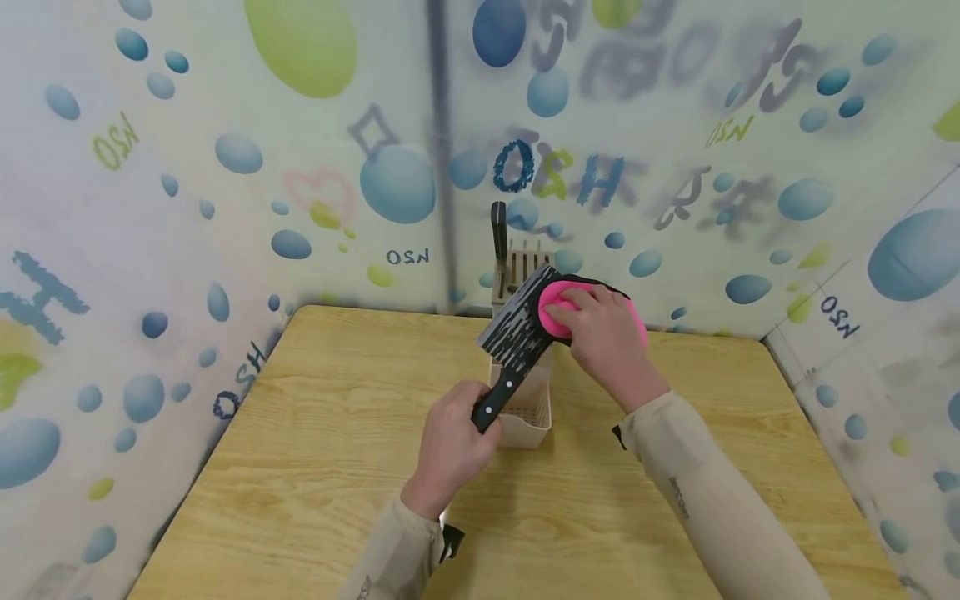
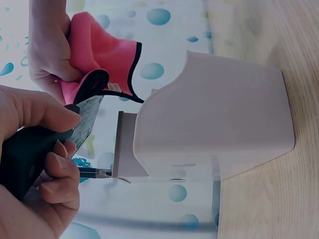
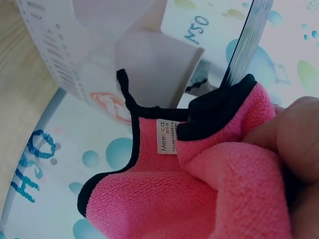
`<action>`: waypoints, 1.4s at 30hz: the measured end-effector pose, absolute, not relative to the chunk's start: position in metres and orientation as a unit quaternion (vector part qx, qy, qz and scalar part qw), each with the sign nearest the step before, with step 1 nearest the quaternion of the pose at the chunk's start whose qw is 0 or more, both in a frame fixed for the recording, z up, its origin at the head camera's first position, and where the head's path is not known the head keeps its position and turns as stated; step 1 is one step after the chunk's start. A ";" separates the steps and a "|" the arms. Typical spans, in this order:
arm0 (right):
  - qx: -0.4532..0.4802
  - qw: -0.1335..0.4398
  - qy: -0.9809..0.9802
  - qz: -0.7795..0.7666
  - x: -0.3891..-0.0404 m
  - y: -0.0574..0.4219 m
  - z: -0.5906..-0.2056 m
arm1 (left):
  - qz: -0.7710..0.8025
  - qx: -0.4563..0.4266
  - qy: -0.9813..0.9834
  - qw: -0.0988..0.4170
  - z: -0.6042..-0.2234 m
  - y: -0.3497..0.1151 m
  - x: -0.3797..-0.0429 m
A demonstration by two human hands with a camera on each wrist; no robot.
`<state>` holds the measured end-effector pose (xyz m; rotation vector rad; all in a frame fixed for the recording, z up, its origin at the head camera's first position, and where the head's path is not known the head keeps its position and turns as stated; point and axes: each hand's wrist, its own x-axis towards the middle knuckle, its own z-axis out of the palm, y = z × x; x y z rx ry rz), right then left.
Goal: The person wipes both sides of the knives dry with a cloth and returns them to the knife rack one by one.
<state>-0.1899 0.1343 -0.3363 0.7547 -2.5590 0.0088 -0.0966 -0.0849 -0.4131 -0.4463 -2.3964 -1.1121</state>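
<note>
A cleaver [image 1: 517, 329] with a black riveted handle and a dark, streaked blade slants up over the table in the head view. Around its handle curl the fingers of my left hand [image 1: 453, 437]. My right hand [image 1: 607, 342] grips a pink cloth [image 1: 555, 310] with black edging, which lies against the blade's far right side. Up close in the right wrist view, the folded cloth [image 3: 239, 174] meets the blade [image 3: 246, 45] at its black border. How far the cloth wraps the blade is hidden by the folds.
Beneath the cleaver stands a pale plastic knife holder [image 1: 525, 433], its slotted back rising near the wall. A black-handled knife [image 1: 498, 229] sticks up from its slots. The wood-grain table [image 1: 360, 400] meets patterned walls [image 1: 337, 167] at the back and sides.
</note>
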 end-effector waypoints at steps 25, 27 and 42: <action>0.273 0.235 -0.933 -0.002 -0.185 0.130 -0.334 | -0.395 -0.161 -0.875 0.230 -0.413 -0.081 -0.093; 0.281 0.244 -0.928 -0.003 -0.181 0.126 -0.335 | -0.395 -0.160 -0.874 0.233 -0.413 -0.081 -0.093; 0.344 0.243 -0.907 0.019 -0.157 0.106 -0.339 | -0.401 -0.147 -0.880 0.208 -0.413 -0.082 -0.094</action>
